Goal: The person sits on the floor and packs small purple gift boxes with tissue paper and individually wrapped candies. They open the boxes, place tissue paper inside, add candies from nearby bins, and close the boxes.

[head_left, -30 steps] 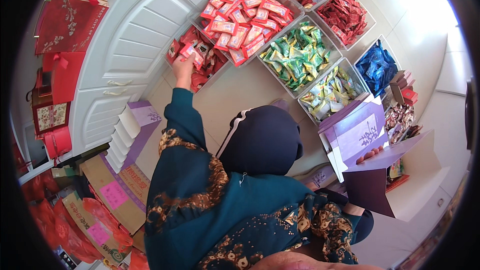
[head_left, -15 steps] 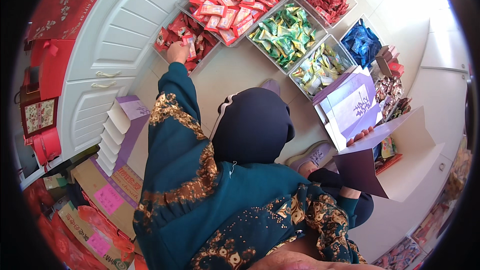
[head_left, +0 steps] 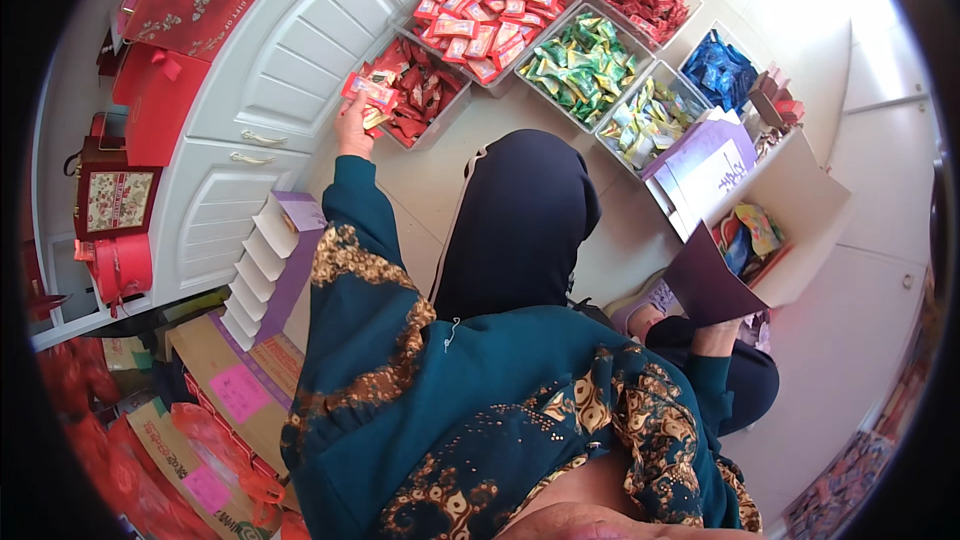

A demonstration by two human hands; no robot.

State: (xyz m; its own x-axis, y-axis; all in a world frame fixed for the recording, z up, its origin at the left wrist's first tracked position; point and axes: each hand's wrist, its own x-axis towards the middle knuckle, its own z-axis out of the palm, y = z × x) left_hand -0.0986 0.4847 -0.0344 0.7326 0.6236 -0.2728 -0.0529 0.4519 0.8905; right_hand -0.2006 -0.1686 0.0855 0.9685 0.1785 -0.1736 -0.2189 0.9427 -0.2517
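My left hand (head_left: 352, 130) is closed on a red-and-white wrapped candy packet (head_left: 370, 93), with a small gold wrapper beside it. It is at the near-left edge of a clear bin (head_left: 425, 108) of dark red packets. On my right, an open purple and white box (head_left: 709, 271) rests on my right hand (head_left: 722, 334). The wrist shows below the box, and its fingers are hidden by it. Inside lie several colourful packets (head_left: 752, 230), among them blue, green-yellow and red ones.
Clear bins hold red-and-white packets (head_left: 490, 12), green packets (head_left: 583, 70), yellow-green packets (head_left: 652, 122) and blue packets (head_left: 718, 67). Purple folded boxes (head_left: 705, 162) stand beside them. At left are a white cabinet (head_left: 290, 50), a stack of purple-white boxes (head_left: 270, 265) and cartons (head_left: 225, 370).
My left hand has drawn back from the dark red bin, lifting the red-and-white packet. The box on my right has turned and tilted, showing more of its contents.
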